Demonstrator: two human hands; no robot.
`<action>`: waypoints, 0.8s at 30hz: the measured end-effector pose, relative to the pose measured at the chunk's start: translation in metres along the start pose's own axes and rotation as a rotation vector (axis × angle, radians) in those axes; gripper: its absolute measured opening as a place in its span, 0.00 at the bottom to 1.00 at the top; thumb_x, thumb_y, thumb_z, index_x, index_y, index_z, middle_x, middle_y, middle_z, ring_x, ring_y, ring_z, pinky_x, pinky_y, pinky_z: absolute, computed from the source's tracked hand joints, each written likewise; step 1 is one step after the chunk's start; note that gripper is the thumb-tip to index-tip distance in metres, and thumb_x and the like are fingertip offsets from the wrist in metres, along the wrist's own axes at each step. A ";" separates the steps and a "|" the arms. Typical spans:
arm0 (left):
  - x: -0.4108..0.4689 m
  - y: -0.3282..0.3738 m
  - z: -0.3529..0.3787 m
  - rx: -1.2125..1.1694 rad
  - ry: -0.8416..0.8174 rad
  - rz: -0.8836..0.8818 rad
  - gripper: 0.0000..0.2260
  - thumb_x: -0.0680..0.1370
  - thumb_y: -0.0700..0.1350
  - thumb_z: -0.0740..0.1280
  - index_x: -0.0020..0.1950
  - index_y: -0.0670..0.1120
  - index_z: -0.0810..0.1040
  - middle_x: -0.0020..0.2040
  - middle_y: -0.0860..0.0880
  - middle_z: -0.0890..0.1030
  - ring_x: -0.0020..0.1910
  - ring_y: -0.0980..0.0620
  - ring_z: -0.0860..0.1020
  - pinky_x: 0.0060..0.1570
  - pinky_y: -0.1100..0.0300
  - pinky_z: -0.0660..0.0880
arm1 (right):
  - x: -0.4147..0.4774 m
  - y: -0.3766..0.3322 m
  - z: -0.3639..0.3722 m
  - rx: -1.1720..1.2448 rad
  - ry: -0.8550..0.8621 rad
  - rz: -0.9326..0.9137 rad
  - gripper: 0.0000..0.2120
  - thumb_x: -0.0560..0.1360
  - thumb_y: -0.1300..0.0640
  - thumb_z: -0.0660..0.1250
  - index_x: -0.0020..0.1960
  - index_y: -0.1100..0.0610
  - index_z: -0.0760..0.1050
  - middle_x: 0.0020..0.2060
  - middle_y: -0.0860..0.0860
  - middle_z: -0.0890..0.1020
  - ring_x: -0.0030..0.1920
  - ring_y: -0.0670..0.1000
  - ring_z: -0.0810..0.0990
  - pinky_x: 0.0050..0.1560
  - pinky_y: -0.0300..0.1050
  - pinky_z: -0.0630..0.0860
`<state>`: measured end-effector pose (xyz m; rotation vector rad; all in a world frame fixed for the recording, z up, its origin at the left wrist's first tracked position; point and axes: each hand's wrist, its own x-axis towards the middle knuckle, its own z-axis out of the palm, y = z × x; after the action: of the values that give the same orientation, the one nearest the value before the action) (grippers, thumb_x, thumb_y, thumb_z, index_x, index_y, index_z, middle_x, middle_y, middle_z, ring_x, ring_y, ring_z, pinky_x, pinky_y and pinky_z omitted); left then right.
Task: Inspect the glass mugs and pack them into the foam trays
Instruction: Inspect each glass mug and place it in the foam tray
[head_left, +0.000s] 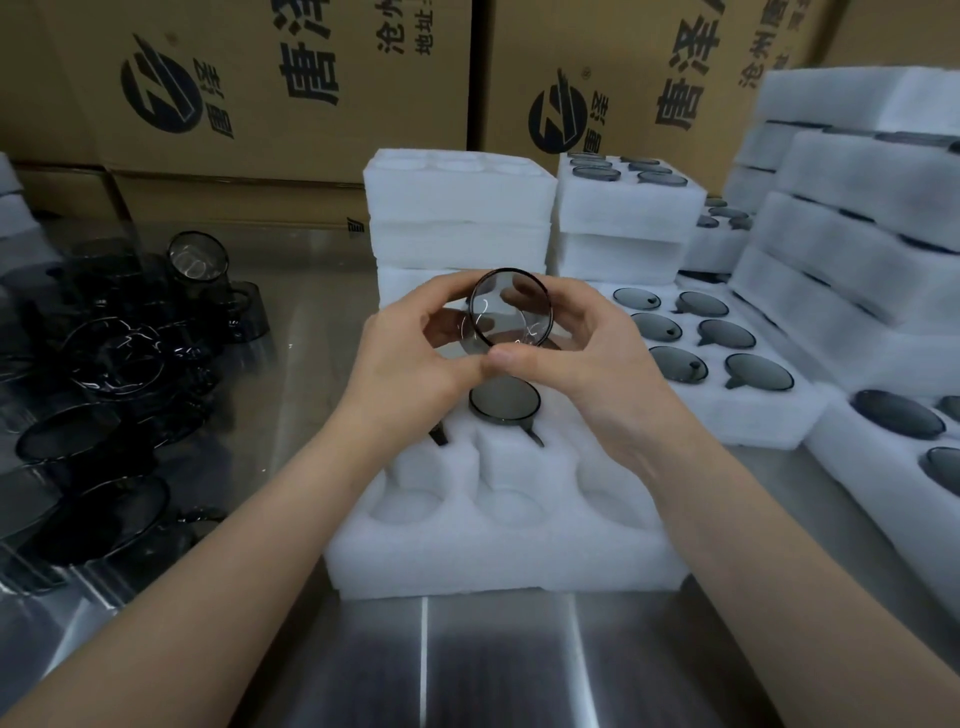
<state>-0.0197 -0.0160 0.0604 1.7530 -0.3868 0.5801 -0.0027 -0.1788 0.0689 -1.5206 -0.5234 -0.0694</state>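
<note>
I hold a smoky glass mug (506, 312) up in front of me, its round rim facing the camera. My left hand (415, 358) grips its left side and my right hand (582, 358) grips its right side, thumbs meeting under it. Below them lies a white foam tray (498, 551) with round pockets. One mug (505, 399) sits in a back pocket and a dark handle (439, 434) shows at another. The front pockets hold nothing.
Several loose dark glass mugs (119, 364) crowd the steel table on the left. Filled foam trays (722, 374) lie to the right, with stacked trays (628, 208) behind and at far right (857, 218). Cardboard boxes (260, 88) line the back.
</note>
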 end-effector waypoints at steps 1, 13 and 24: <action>0.000 0.000 -0.001 -0.026 0.001 -0.009 0.24 0.64 0.40 0.78 0.59 0.52 0.79 0.53 0.56 0.83 0.51 0.55 0.83 0.55 0.61 0.77 | 0.001 -0.001 -0.001 0.031 -0.013 0.004 0.25 0.67 0.71 0.74 0.63 0.59 0.77 0.57 0.49 0.82 0.56 0.44 0.82 0.56 0.43 0.79; -0.002 -0.003 0.000 0.065 -0.077 0.079 0.30 0.65 0.33 0.78 0.62 0.54 0.76 0.59 0.55 0.80 0.58 0.56 0.79 0.62 0.60 0.74 | 0.002 -0.002 -0.005 0.257 0.074 0.116 0.13 0.67 0.51 0.72 0.48 0.57 0.81 0.47 0.61 0.85 0.46 0.59 0.84 0.48 0.53 0.80; -0.007 0.001 0.005 0.447 -0.130 0.298 0.29 0.65 0.34 0.75 0.65 0.49 0.77 0.57 0.69 0.72 0.60 0.61 0.72 0.56 0.77 0.65 | -0.002 -0.002 0.006 -0.073 0.177 0.036 0.19 0.64 0.54 0.80 0.44 0.53 0.71 0.41 0.53 0.79 0.35 0.47 0.78 0.31 0.38 0.73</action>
<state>-0.0247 -0.0209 0.0563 2.1866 -0.6551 0.8137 -0.0074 -0.1736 0.0699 -1.5768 -0.3554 -0.1954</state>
